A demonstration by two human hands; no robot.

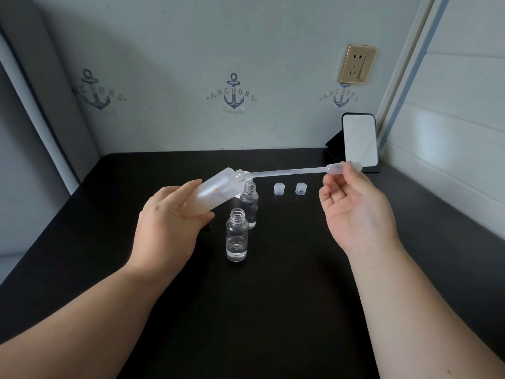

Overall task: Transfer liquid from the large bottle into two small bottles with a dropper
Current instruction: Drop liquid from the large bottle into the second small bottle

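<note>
My left hand (166,214) holds the large frosted bottle (218,191) tilted, its open mouth pointing up and to the right. My right hand (352,203) pinches the bulb of a clear plastic dropper (287,172), which lies nearly level with its tip inside the large bottle's mouth. Two small clear bottles stand open on the black table. The nearer small bottle (237,236) has a little liquid at its bottom. The farther small bottle (249,206) stands partly behind the large bottle.
Two small clear caps (277,188) (300,188) lie on the black table (259,310) right of the bottles. A phone (359,142) leans on a stand at the back right, close to the dropper bulb. Walls close in behind and on the right.
</note>
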